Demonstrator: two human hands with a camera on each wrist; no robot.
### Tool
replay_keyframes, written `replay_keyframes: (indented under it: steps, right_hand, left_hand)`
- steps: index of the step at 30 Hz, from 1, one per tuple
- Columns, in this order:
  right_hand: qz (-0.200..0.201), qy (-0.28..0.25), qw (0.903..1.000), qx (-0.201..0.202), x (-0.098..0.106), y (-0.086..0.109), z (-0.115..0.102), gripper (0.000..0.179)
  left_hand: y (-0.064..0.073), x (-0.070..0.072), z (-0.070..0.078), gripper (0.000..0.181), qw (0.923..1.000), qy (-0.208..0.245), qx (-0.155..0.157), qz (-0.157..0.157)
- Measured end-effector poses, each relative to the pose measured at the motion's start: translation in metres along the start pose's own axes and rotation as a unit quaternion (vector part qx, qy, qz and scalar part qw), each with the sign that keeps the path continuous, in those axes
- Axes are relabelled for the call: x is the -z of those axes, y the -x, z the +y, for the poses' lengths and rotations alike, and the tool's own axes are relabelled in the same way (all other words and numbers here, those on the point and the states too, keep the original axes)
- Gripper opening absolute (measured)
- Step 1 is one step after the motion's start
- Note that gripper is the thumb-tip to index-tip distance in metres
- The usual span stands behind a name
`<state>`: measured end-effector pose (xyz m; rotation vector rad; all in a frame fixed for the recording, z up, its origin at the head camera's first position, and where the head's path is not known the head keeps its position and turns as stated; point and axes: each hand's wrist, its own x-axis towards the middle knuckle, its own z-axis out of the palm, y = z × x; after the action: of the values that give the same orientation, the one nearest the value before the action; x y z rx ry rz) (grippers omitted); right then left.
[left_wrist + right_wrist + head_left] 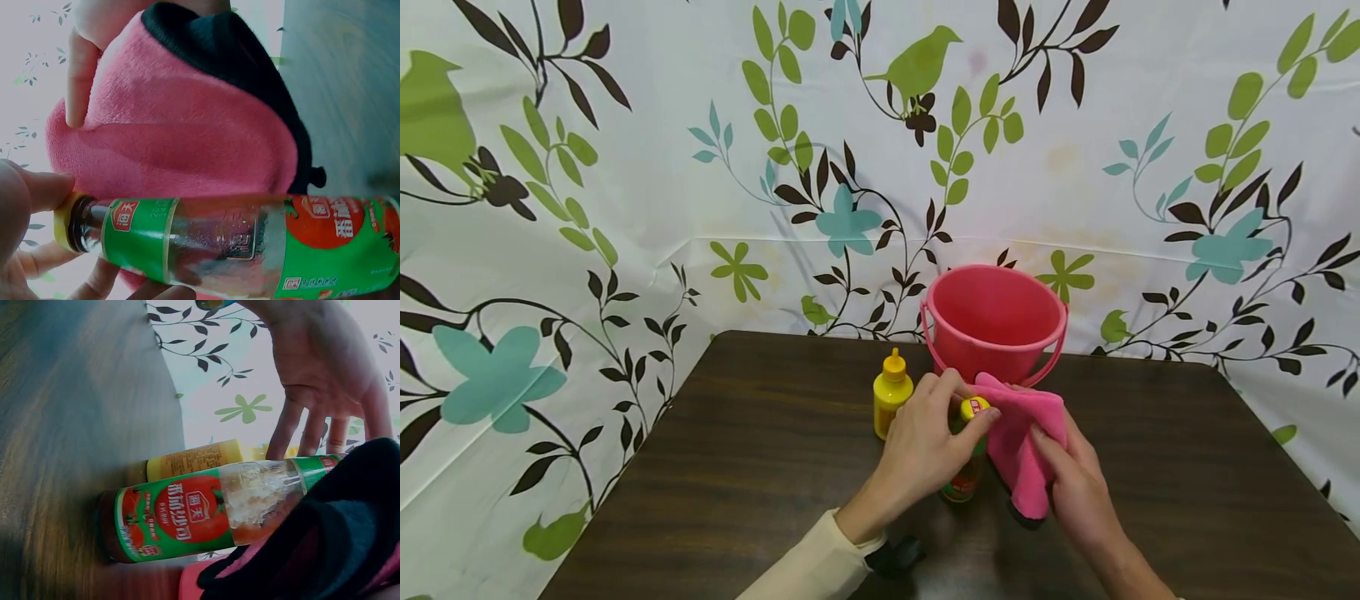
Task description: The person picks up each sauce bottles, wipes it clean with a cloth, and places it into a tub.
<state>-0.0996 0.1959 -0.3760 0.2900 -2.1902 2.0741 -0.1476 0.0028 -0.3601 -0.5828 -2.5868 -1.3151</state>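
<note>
A glass ketchup bottle [961, 485] with a yellow cap and a green label stands upright on the dark table. My left hand [928, 433] holds it at the top, thumb and fingers about the cap [67, 222] and neck. In the right wrist view the red tomato label [192, 515] faces the camera, and reddish sauce coats the glass inside. My right hand [1081, 487] grips a folded pink cloth [1024, 446] with a dark border, thumb on its near face. The cloth hangs right beside the bottle, overlapping its upper part in the right wrist view.
Behind the hands stands a pink bucket [981, 357] with its handle down, near the table's back edge. A yellow squeeze bottle [891, 404] with a pointed tip stands just left of the ketchup. A leaf-and-bird patterned curtain [662, 183] hangs behind the brown table [760, 433].
</note>
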Motion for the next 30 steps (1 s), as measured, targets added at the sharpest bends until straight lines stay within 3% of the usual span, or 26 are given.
replay_keyframes:
  steps: [4, 8, 15, 23, 30]
  right_hand:
    - [-0.014, 0.008, 0.9997, -0.02, 0.0, 0.002, 0.001, 0.04]
    - [-0.041, -0.002, 0.9986, -0.033, -0.002, 0.002, 0.002, 0.04]
    - [-0.122, -0.005, 0.9921, -0.03, -0.009, -0.002, 0.006, 0.058]
    - [-0.135, 0.042, 0.9882, -0.058, -0.021, -0.007, 0.014, 0.067]
    - [-0.147, 0.055, 0.9874, -0.023, -0.028, -0.015, 0.026, 0.074]
  left_hand:
    - [0.0, -0.002, 0.001, 0.033, 0.9995, 0.032, 0.008, 0.002]
    - [0.002, -0.001, 0.002, 0.028, 0.9987, 0.051, -0.004, 0.005]
    - [0.004, 0.001, 0.003, 0.019, 0.998, 0.062, -0.012, 0.003]
    - [0.001, 0.003, 0.001, 0.015, 0.9966, 0.075, 0.004, -0.032]
    - [-0.001, 0.004, 0.0, 0.011, 0.9969, 0.069, -0.001, -0.038]
